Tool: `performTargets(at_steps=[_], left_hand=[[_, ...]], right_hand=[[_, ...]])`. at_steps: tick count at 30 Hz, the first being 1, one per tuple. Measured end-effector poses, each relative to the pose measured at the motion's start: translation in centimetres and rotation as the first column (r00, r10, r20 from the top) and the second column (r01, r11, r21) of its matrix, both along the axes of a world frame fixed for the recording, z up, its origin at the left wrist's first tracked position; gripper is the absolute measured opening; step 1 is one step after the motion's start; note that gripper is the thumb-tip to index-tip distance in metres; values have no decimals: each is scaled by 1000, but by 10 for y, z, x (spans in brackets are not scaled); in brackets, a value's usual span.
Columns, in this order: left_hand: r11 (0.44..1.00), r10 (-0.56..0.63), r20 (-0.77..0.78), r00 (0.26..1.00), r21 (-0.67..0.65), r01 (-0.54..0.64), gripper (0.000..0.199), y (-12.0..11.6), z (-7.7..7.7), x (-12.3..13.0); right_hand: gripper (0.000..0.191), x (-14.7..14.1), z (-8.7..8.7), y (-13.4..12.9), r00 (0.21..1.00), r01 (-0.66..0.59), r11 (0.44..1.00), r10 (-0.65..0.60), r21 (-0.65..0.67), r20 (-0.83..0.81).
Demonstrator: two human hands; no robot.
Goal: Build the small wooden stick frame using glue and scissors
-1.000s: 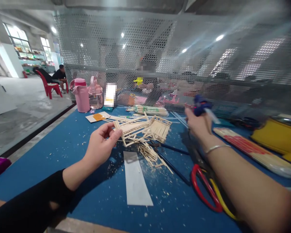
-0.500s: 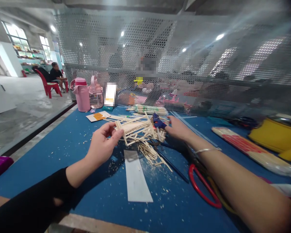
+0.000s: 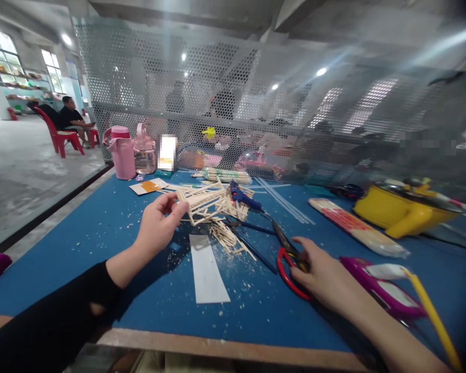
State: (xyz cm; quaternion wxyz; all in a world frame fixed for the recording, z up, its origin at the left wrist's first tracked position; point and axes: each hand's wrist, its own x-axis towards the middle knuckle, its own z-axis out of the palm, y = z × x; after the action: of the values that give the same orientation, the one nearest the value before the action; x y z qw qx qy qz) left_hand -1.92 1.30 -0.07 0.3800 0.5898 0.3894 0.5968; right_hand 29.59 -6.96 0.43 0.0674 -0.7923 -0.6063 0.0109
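Observation:
My left hand (image 3: 161,217) pinches the near left corner of a small frame of thin wooden sticks (image 3: 192,207), thumb on the near side. Loose sticks (image 3: 225,235) lie in a heap beside and below it. My right hand (image 3: 318,269) is closed around the handle of a pair of scissors (image 3: 283,238) with a red loop, thumb and forefinger on either side; the rest of its fingers are partly hidden. A blue glue gun (image 3: 243,196) rests on the sticks, and dark-blue-handled pliers (image 3: 256,251) lie between the heap and the scissors.
A white strip (image 3: 207,272) lies in front on the blue table. Pink bottles (image 3: 123,155) stand back left, before a perforated metal screen (image 3: 140,72). On the right are a packet of sticks (image 3: 353,225), a yellow pot (image 3: 388,207) and a purple device (image 3: 373,285) with a yellow cable.
My right hand has left the glue gun and come back to the scissors, closing on their handle. My left hand keeps hold of the stick frame. The view has shifted to the right.

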Motion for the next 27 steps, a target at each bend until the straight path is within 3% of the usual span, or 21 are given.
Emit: performTargets(at_steps=[4, 9, 13, 19, 22, 27], left_hand=[[1000, 0, -8, 1000, 11, 0, 27, -1, 0, -1], [999, 3, -19, 1000, 34, -2, 26, -2, 2, -1], [999, 20, -19, 1000, 38, -19, 26, -1, 2, -1], [1000, 20, -30, 999, 21, -20, 28, -2, 3, -1], [1000, 18, -30, 999, 22, -18, 27, -2, 3, -1], [999, 24, -24, 999, 31, -23, 27, -1, 3, -1]], right_hand=[[62, 4, -9, -16, 990, -41, 987, 60, 156, -125], [67, 4, -10, -26, 972, -57, 996, 71, 65, -222], [78, 5, -3, -13, 996, -26, 999, 23, -32, -86], [80, 13, 5, -8, 989, 8, 999, 0, -47, 149], [76, 11, 5, -14, 992, -97, 995, 98, -21, 74], [46, 1, 1, -9, 963, -269, 963, 269, 0, -13]])
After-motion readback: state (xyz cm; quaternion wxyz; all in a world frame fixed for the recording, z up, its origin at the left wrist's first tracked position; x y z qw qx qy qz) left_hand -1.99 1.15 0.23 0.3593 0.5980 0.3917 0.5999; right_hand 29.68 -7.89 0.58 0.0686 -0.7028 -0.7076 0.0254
